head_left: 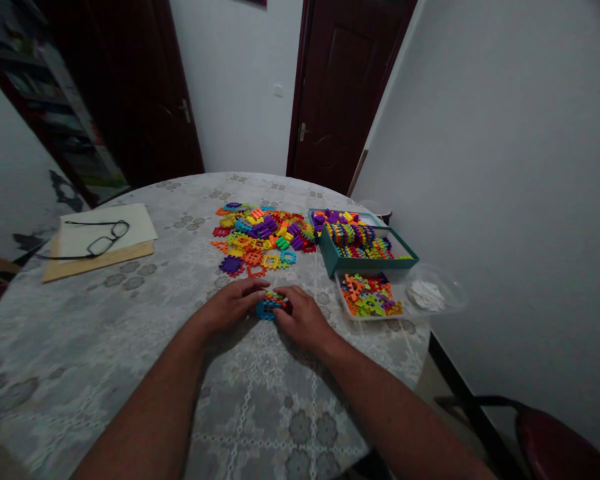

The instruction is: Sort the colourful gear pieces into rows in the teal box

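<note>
A small block assembly [269, 308], blue with orange and green parts, sits low over the patterned tablecloth between my hands. My left hand [230, 303] grips its left side with curved fingers. On its right side, my right hand [303, 319] holds it between thumb and fingers, which hide part of it. Just beyond lies a loose pile of colourful plastic pieces [253, 257] in purple, orange, yellow, red and blue.
To the right stand a teal box [375, 265] of stacked pieces and a clear plastic container [351, 313] with more pieces. An open lid [455, 297] holds white bits. Glasses [101, 245] rest on paper [140, 223] at the left.
</note>
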`<state>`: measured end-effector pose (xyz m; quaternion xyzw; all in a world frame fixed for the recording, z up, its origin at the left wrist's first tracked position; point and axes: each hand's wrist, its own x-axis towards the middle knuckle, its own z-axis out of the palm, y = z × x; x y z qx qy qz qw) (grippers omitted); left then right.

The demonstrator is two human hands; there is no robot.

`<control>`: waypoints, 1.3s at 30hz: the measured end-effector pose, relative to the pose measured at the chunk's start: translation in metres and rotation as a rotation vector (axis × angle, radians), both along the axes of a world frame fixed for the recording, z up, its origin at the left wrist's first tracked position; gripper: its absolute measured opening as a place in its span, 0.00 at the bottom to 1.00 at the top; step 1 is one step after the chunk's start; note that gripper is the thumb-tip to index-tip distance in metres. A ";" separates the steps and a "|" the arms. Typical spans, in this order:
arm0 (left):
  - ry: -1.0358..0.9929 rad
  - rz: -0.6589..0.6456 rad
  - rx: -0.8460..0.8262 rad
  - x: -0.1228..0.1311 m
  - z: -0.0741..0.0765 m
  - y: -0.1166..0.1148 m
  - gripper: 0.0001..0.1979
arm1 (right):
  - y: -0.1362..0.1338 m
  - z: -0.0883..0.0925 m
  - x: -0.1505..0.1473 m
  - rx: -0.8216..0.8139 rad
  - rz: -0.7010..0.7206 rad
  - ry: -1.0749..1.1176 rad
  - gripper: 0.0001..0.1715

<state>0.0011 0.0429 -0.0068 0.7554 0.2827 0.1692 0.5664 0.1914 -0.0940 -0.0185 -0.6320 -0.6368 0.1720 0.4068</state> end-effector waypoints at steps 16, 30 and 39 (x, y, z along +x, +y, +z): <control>-0.014 -0.063 -0.018 0.003 -0.009 0.000 0.31 | -0.005 0.002 0.002 -0.062 0.024 -0.020 0.16; -0.003 -0.028 0.196 0.011 0.002 -0.010 0.21 | -0.005 -0.002 -0.004 0.012 0.064 -0.092 0.27; 0.038 -0.047 0.289 0.015 0.002 -0.012 0.16 | -0.003 -0.016 -0.008 0.139 0.094 -0.105 0.36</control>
